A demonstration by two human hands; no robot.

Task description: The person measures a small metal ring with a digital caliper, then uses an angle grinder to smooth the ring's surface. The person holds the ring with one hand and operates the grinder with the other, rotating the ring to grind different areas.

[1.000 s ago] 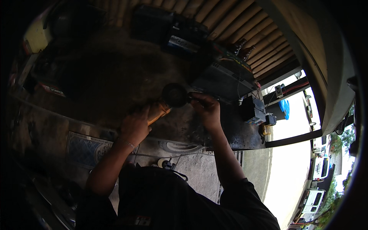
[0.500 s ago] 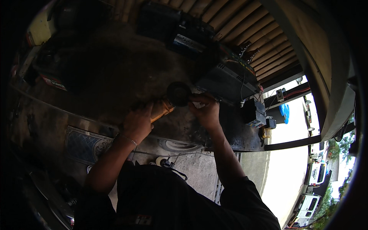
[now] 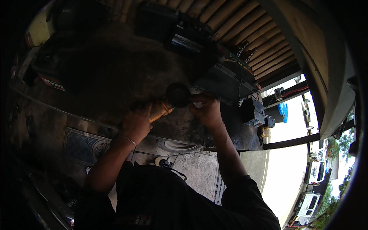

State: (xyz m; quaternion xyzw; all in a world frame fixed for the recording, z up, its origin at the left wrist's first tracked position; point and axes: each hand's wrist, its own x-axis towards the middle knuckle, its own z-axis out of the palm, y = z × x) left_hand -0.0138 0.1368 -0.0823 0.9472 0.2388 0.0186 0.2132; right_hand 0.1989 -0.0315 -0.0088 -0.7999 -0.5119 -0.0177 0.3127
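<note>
Over the dark workbench I hold a power tool with a yellow-orange body and a round dark disc at its head, which looks like an angle grinder. My left hand, with a chain bracelet at the wrist, is wrapped round the body. My right hand is closed at the right edge of the dark disc. Whether those fingers grip the rim or a side handle is too dark to make out.
Car batteries stand at the back and left. To the right are a black box-shaped unit with wires and a smaller battery. Below the bench lie a wheel and a cable. Parked vehicles show outside.
Both hands and the tool stay almost in place. The whole view has shifted very slightly, and my right forearm sits a little further right.
</note>
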